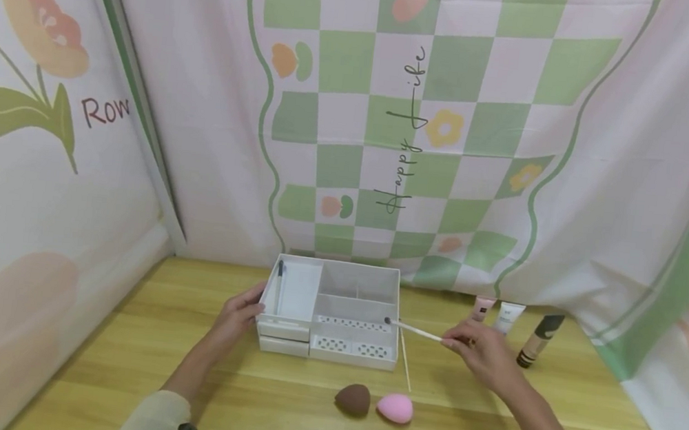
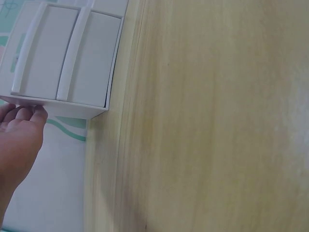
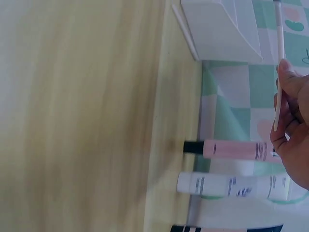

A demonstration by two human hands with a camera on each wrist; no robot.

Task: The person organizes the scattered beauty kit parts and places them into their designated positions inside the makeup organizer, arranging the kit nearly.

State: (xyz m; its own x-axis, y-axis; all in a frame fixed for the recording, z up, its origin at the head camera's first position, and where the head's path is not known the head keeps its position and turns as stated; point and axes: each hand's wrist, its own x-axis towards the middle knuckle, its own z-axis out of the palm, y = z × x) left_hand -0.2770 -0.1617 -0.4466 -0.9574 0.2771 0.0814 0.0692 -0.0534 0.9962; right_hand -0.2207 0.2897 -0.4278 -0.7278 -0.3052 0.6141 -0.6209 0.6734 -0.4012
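Observation:
A white makeup organizer [image 1: 359,288] with an upper tray, compartments and two small drawers [image 2: 50,50] stands on the table. My left hand [image 1: 236,315] touches its left side with the fingertips, which also show against the side wall in the left wrist view. My right hand [image 1: 483,353] pinches a makeup brush [image 1: 420,331] by its white handle. The dark bristles point left, over the organizer's right edge. Another brush [image 1: 279,281] with a dark head leans inside the left tray. A thin pale stick [image 1: 406,363] lies along the organizer's right side.
A brown makeup sponge [image 1: 353,400] and a pink one [image 1: 396,408] lie in front of the organizer. To the right stand a pink tube [image 3: 236,150], a white tube [image 3: 231,185] and a dark-capped bottle [image 1: 539,342]. A patterned curtain [image 1: 426,147] hangs behind the table.

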